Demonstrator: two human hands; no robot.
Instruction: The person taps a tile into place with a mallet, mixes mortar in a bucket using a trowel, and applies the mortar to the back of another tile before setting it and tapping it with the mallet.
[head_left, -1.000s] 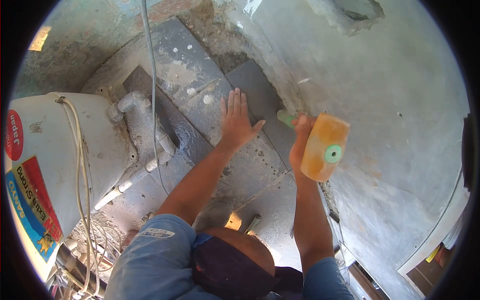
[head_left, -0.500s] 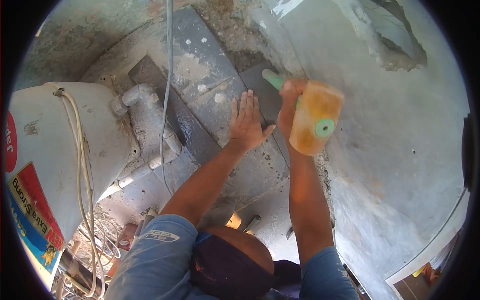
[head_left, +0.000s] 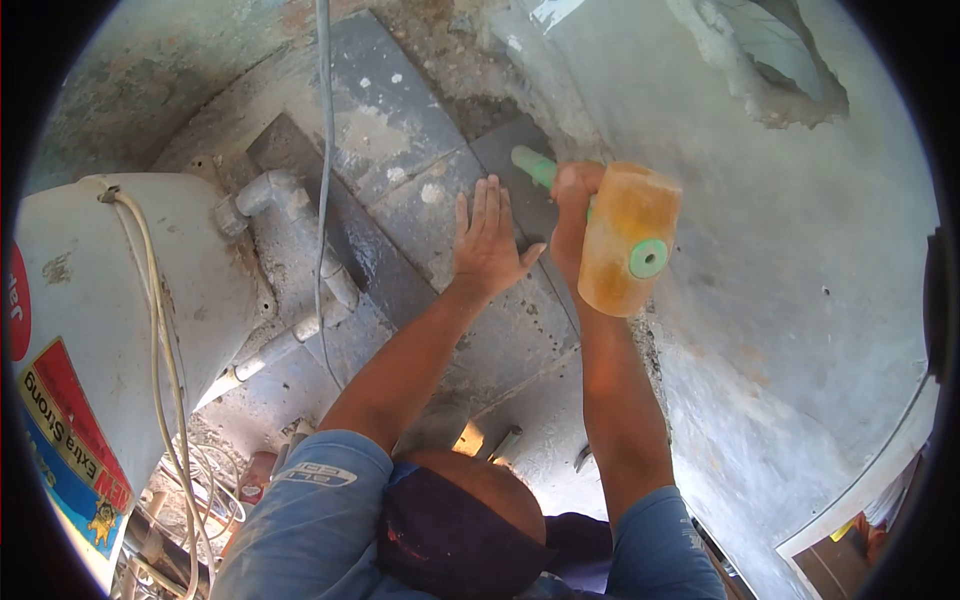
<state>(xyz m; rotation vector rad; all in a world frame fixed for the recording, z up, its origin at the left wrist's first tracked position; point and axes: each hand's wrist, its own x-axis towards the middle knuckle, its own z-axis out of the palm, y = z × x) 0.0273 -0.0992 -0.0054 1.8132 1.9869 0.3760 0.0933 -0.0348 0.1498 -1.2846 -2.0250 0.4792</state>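
Flat on the grey floor tiles (head_left: 400, 110) lies my left hand (head_left: 487, 240), its fingers stretched out and the thumb spread to the right. My right hand (head_left: 572, 215) is wrapped round the green handle of a rubber mallet (head_left: 630, 240). The mallet's amber-coloured head is raised close to the camera, to the right of my wrist. The handle's end points up and left, over a dark tile (head_left: 515, 160) set by the wall. Part of that tile is hidden behind my hands and the mallet.
A grey wall (head_left: 780, 260) with a broken hole (head_left: 790, 70) rises at the right. On the left stand a white water tank (head_left: 130, 270) and grey pipe fittings (head_left: 290, 200). A cable (head_left: 323, 180) hangs across the tiles. Tangled hoses (head_left: 205, 480) lie at lower left.
The view has shifted slightly, so the tiles and cable appear a little further left. Both hands keep nearly the same pose, with the mallet still held raised.
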